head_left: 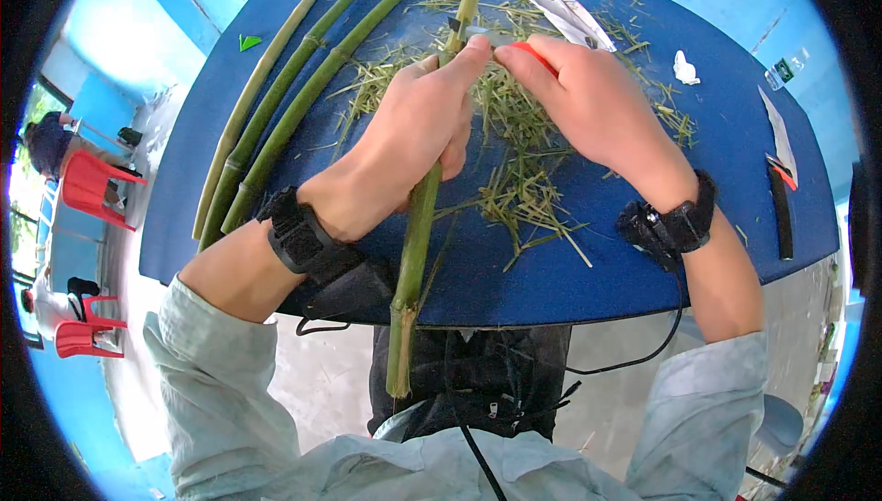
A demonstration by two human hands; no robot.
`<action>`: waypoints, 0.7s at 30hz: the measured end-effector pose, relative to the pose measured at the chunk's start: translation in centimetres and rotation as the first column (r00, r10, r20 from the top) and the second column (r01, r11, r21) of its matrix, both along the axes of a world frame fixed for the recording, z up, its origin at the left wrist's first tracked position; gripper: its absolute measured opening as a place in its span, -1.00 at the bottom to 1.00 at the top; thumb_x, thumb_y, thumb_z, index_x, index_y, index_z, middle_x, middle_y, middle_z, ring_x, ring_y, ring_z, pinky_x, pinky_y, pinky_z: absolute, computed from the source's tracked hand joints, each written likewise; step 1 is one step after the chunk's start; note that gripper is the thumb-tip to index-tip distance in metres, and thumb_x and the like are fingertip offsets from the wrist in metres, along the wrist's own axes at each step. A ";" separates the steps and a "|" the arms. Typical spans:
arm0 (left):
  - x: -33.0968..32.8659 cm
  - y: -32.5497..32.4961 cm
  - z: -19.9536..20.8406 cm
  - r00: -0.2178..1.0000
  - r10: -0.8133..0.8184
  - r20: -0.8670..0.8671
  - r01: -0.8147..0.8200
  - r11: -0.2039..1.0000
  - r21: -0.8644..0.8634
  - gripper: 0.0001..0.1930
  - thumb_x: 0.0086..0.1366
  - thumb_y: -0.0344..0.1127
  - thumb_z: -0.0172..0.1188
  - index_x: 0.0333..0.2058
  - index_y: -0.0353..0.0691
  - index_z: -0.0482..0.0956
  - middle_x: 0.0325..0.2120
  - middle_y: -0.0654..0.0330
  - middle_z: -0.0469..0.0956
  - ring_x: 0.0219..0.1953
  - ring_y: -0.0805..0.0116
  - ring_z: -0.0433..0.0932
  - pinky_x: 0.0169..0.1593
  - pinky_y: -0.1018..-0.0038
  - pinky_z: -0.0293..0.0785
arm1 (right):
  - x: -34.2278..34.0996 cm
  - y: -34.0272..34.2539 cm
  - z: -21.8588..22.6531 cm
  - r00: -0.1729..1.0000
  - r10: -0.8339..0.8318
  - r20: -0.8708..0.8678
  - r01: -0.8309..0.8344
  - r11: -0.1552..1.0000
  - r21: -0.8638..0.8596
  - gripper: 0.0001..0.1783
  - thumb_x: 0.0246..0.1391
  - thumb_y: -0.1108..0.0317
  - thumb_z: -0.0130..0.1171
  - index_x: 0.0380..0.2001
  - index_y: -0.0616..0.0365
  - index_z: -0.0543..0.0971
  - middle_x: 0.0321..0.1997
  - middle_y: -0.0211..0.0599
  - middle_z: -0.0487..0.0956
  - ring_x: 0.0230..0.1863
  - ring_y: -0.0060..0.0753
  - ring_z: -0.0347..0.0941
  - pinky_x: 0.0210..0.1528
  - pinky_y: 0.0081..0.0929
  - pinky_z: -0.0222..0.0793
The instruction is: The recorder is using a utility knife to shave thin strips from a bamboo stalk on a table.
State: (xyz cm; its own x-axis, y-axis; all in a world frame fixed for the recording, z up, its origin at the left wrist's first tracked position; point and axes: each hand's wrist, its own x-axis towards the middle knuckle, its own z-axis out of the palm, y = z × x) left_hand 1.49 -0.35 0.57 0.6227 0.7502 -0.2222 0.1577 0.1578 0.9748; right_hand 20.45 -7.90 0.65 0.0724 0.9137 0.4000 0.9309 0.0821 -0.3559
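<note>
A green bamboo stalk (pixel 419 225) runs lengthwise through the middle, its near end jutting past the table edge over my lap. My left hand (pixel 413 115) is wrapped round it, the thumb stretched along its upper part. In my right hand (pixel 597 101) is a red-handled knife (pixel 537 52), gripped with the thumb on top. Its blade lies across the stalk just beyond my left thumb, where the surface looks paler than the green lower part. Thin green and straw-coloured shavings (pixel 524 184) are scattered beneath and around both hands.
Several bamboo stalks (pixel 317 96) lie side by side on the left of the blue table (pixel 689 234). Folded white paper (pixel 574 18), a crumpled white scrap (pixel 684 69) and a black strip-like object (pixel 779 211) lie farther right. Red chairs (pixel 92 184) and people are beyond the left side.
</note>
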 end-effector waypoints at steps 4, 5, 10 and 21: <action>0.1 -0.7 0.2 0.999 -0.013 -0.030 0.015 0.999 0.050 -0.36 0.61 0.22 -0.04 -0.65 0.01 0.19 -0.81 0.38 0.18 -0.80 0.49 0.21 -0.66 0.48 0.15 | 1.0 0.5 -0.5 0.999 -0.048 0.012 0.047 0.998 0.045 -0.43 0.43 -0.21 0.06 -0.27 0.09 0.71 -0.44 0.01 0.67 -0.33 0.19 0.63 -0.32 0.02 0.50; 0.0 -0.8 0.3 0.999 -0.022 -0.026 0.024 0.998 0.064 -0.36 0.61 0.22 -0.04 -0.65 0.01 0.19 -0.81 0.38 0.18 -0.80 0.50 0.22 -0.66 0.47 0.16 | 1.1 0.6 -0.6 0.998 -0.055 0.013 0.054 0.997 0.052 -0.42 0.43 -0.22 0.06 -0.27 0.09 0.71 -0.44 0.00 0.67 -0.33 0.19 0.63 -0.32 0.02 0.51; 0.2 -0.4 0.3 0.999 -0.039 -0.008 0.039 0.999 0.008 -0.38 0.62 0.17 -0.01 -0.65 0.01 0.19 -0.80 0.38 0.19 -0.80 0.50 0.23 -0.65 0.48 0.17 | 1.0 0.5 -0.6 0.998 -0.068 -0.002 0.068 0.995 0.068 -0.40 0.43 -0.24 0.05 -0.28 0.09 0.71 -0.45 0.00 0.66 -0.34 0.18 0.64 -0.31 0.01 0.51; 0.1 -0.8 0.3 0.994 -0.093 -0.058 0.097 0.992 0.076 -0.41 0.65 0.04 -0.03 -0.63 -0.03 0.24 -0.79 0.38 0.22 -0.80 0.49 0.23 -0.65 0.47 0.18 | 2.1 0.7 -1.0 0.991 -0.121 0.063 0.113 0.986 0.120 -0.42 0.44 -0.24 0.02 -0.22 0.06 0.70 -0.41 -0.02 0.69 -0.30 0.21 0.65 -0.28 0.05 0.54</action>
State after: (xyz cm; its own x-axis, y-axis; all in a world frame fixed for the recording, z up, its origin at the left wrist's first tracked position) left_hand 1.55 -1.15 0.84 0.6805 0.7047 -0.2007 0.2217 0.0631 0.9731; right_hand 22.54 -7.18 -0.40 0.1442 0.8479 0.5102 0.9589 0.0076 -0.2837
